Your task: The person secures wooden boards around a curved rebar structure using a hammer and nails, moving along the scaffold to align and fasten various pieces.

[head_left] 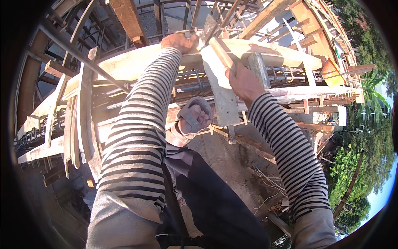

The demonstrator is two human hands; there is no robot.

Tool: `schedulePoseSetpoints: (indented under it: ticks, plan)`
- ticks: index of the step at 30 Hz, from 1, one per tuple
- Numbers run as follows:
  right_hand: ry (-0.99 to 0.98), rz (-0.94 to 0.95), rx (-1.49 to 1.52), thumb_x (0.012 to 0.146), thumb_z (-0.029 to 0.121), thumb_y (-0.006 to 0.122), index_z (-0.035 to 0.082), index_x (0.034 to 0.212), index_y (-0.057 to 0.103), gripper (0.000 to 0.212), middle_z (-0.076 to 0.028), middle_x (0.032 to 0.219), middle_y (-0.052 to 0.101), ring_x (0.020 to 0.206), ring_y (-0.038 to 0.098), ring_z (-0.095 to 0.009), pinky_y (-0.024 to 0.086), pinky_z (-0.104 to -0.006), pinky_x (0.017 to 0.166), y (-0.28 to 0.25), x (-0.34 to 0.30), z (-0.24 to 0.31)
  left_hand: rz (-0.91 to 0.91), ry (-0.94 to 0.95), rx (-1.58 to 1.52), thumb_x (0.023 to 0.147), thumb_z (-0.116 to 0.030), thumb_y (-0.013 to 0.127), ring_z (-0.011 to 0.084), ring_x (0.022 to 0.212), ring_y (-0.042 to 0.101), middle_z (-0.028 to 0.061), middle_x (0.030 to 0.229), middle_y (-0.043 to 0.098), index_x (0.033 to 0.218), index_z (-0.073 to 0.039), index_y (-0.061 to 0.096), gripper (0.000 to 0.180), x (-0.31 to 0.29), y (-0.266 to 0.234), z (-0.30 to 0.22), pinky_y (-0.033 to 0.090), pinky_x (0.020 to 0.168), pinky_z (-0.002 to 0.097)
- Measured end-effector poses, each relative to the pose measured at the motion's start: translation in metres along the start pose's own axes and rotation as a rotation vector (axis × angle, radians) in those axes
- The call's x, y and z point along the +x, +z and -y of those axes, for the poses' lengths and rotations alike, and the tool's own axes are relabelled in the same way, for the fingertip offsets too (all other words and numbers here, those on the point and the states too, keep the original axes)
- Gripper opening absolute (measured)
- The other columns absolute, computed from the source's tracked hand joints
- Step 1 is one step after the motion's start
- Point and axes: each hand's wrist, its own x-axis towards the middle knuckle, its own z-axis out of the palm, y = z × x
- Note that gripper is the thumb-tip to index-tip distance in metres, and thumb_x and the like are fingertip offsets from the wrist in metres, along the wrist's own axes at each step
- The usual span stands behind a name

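My right hand (245, 84) is wrapped round the pale wooden handle of a hammer (222, 53). The handle slants up and left, and its head is hard to tell from the weathered wood around it. Under the hammer a flat grey-white board (219, 89) lies crosswise over the curved timber formwork (137, 62). My left hand (180, 42) rests at the top of that formwork, beside the board's upper end, its fingers bent and closed. Whatever they pinch is too small or hidden. A stubby grey post (259, 70) stands just behind my right hand.
Steel bars (199, 85) run inside the formwork. My sandalled foot (193, 117) is below the board. Upright wooden braces (86, 112) stand at left, and a metal pole (83, 58) slants across them. Loose wire (269, 182) lies lower down; trees (352, 174) are at right.
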Motion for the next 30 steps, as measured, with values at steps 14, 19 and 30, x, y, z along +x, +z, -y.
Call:
schedulePoseSetpoints:
  ticks: [14,19,30]
  plan:
    - [0.502,-0.637,0.394,0.092,0.023,0.071,-0.005,0.112,0.059,0.037,-0.019,0.093,0.065,0.085,0.064,-0.027,0.05,-0.0393,0.078,-0.008,-0.098,-0.154,0.073,-0.046,0.029,0.09,-0.083,0.024,0.0344,0.108,0.069,0.0236,0.106,0.073,0.107,0.001,0.076,0.1,-0.008,-0.019,0.005,0.052,0.094,0.0451]
    - [0.479,-0.674,0.348,0.09,0.022,0.074,-0.007,0.117,0.058,0.043,-0.021,0.105,0.062,0.095,0.062,-0.031,0.048,-0.0418,0.086,-0.008,-0.049,-0.204,0.04,-0.033,0.0,0.091,-0.083,0.027,0.0378,0.1,0.071,0.0264,0.097,0.073,0.098,0.001,0.077,0.098,-0.01,-0.014,0.003,0.053,0.089,0.0472]
    - [0.613,-0.618,0.344,0.088,0.017,0.072,-0.007,0.127,0.051,0.051,-0.026,0.114,0.059,0.106,0.059,-0.041,0.046,-0.0477,0.093,0.016,-0.016,-0.212,0.005,-0.052,-0.076,0.09,-0.081,0.038,0.0397,0.08,0.07,0.0254,0.076,0.07,0.083,0.0,0.078,0.091,-0.012,-0.019,-0.001,0.051,0.079,0.0511]
